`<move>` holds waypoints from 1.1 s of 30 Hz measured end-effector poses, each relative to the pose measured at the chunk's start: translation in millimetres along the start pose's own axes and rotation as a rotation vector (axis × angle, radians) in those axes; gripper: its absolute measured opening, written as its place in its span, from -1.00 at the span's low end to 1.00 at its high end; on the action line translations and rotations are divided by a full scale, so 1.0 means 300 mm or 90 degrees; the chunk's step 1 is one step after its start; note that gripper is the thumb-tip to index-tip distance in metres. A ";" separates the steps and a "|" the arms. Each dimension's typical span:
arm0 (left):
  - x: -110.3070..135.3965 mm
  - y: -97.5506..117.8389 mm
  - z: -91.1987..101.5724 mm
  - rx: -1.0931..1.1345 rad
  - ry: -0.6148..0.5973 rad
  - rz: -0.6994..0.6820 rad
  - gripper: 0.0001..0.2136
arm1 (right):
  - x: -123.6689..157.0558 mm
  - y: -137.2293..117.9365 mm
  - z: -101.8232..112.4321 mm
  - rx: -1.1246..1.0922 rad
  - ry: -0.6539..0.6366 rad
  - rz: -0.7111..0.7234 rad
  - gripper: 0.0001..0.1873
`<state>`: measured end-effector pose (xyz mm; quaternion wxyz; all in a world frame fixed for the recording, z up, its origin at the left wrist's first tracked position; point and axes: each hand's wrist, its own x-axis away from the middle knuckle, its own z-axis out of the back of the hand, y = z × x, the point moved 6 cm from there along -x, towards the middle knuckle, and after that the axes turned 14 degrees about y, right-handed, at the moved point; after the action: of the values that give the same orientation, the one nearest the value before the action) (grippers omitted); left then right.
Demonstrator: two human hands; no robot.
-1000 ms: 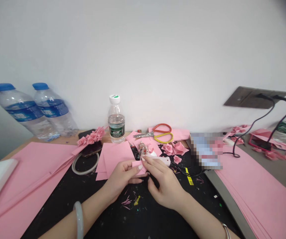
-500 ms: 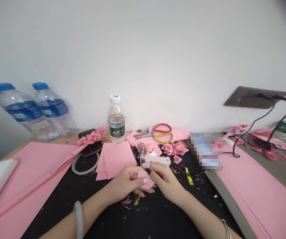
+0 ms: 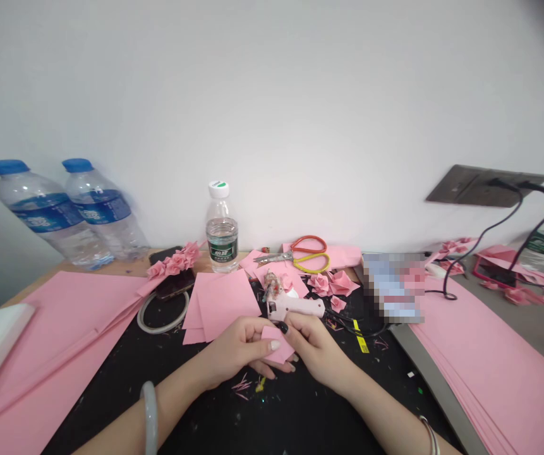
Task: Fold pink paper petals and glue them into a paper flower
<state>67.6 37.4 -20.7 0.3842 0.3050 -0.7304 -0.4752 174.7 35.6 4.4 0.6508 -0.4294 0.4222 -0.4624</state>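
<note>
A small folded piece of pink paper (image 3: 276, 341) is pinched between my two hands over the black mat. My left hand (image 3: 241, 347) is closed on its left side, the thumb lying flat across the front and fingers behind. At its upper right edge, my right hand (image 3: 314, 344) grips it between thumb and fingers. Just beyond my hands lies a pale glue gun (image 3: 300, 308). Flat pink paper squares (image 3: 227, 297) are to the left of it, and folded pink paper roses (image 3: 319, 284) sit to its right.
Scissors (image 3: 295, 256) with red and yellow handles lie at the back. A water bottle (image 3: 222, 234) stands by the wall, with two larger bottles (image 3: 96, 212) at left. A tape roll (image 3: 141, 316) lies left. Large pink sheets (image 3: 489, 366) are stacked right, near cords (image 3: 477, 224).
Both hands stay in nearly the same place. The pink paper has shifted slightly between the fingers, and its front now looks flatter.
</note>
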 end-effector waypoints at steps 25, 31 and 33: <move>0.006 0.027 0.000 -0.015 0.013 -0.041 -0.74 | 0.000 -0.022 0.017 0.092 0.063 0.093 -0.65; -0.005 0.017 0.009 -0.013 0.035 -0.028 -0.70 | -0.005 -0.010 0.028 0.123 0.083 0.085 -0.63; -0.011 0.016 0.019 -0.020 0.070 -0.032 -0.70 | -0.007 -0.006 0.036 0.134 0.106 0.092 -0.63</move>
<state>64.0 44.6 -18.5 0.4163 0.3427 -0.6929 -0.4788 184.1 39.0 9.4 0.6866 -0.2872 0.4536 -0.4903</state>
